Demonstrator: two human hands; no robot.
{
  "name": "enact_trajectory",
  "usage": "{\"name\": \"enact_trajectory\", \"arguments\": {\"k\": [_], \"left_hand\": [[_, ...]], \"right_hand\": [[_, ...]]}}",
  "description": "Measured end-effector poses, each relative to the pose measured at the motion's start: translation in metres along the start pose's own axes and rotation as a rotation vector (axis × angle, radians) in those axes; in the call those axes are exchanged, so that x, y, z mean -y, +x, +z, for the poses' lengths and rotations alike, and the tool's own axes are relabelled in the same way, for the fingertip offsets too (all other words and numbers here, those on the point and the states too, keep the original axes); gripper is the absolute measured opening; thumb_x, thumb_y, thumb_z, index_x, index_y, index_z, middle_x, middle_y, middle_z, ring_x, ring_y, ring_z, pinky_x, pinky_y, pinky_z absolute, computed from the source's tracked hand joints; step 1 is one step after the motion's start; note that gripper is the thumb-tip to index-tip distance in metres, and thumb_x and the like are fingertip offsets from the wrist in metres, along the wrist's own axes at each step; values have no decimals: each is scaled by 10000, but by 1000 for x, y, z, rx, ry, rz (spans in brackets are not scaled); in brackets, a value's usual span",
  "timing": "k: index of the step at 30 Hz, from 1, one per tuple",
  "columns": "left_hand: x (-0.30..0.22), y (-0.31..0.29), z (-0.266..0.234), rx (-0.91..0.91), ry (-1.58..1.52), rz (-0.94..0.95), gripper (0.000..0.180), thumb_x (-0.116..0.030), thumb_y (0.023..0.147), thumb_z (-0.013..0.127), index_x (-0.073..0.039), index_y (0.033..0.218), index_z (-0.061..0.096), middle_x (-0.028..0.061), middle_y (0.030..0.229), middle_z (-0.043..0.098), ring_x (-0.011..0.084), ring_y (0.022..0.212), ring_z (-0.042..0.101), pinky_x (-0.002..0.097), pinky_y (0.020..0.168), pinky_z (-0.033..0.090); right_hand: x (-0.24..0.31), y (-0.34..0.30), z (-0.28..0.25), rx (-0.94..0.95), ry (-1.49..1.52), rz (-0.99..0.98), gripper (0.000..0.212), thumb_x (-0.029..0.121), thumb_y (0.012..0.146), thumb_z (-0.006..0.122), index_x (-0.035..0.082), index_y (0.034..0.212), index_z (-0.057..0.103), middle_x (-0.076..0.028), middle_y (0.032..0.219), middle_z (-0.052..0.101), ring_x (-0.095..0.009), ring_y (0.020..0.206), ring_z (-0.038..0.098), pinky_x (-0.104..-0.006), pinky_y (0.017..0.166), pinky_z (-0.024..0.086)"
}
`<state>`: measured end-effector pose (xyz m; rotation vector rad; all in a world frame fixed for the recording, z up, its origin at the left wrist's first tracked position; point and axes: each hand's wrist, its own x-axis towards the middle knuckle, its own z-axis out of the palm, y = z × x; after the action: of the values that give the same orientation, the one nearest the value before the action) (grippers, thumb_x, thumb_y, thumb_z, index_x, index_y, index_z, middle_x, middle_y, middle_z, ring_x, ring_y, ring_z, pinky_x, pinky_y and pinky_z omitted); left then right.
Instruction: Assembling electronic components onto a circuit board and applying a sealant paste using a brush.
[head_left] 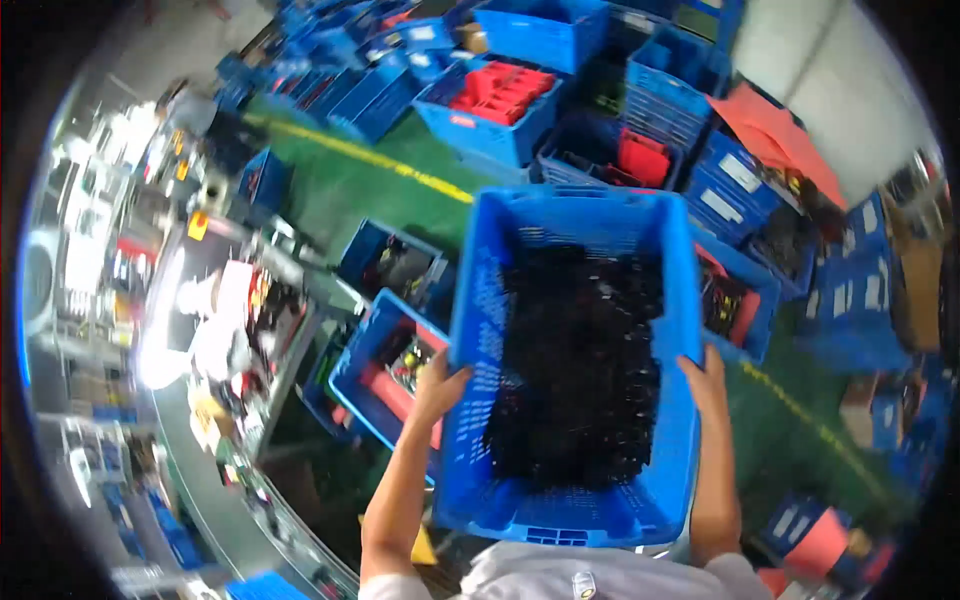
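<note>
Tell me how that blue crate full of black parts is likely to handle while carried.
The blue crate is probably heavy: black parts cover its bottom, and both the left hand and right hand grip its sides. Its moulded walls look stiff, so it likely won't sag. The loose parts may slide if it tilts.

Below you, the green floor (350, 185) carries a yellow line (400, 168) running diagonally across it. Blue crates (395, 265) stand directly on the floor on both sides of that line, some holding red trays (500, 92), others dark parts; several are stacked.
</note>
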<state>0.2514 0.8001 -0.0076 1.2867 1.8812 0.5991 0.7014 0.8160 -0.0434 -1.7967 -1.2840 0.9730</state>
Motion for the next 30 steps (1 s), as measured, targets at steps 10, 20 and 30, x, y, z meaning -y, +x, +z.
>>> {"name": "enact_trajectory", "arguments": {"k": [10,20,30], "left_hand": [[-26,19,56,122,13,88,436,-348,792,661,0,1050,608,270,902,668,442,887,654,499,794,499],[-66,73,48,23,-22,65,429,-344,803,669,12,1027,587,279,870,657,437,887,654,494,783,492],[9,219,32,-369,-313,15,340,-277,829,676,1,1004,591,211,766,654,369,725,656,449,683,498]], "right_hand": [[-1,-44,-73,-116,-12,140,389,111,848,652,-53,1194,582,-167,1136,637,-272,1008,602,-391,907,460],[33,32,-73,-186,8,84,358,127,843,662,-50,1144,584,-171,1093,645,-281,991,616,-403,881,465],[150,276,67,173,-168,-117,420,45,827,624,-35,1227,527,-163,1083,629,-224,991,607,-371,878,482]]}}
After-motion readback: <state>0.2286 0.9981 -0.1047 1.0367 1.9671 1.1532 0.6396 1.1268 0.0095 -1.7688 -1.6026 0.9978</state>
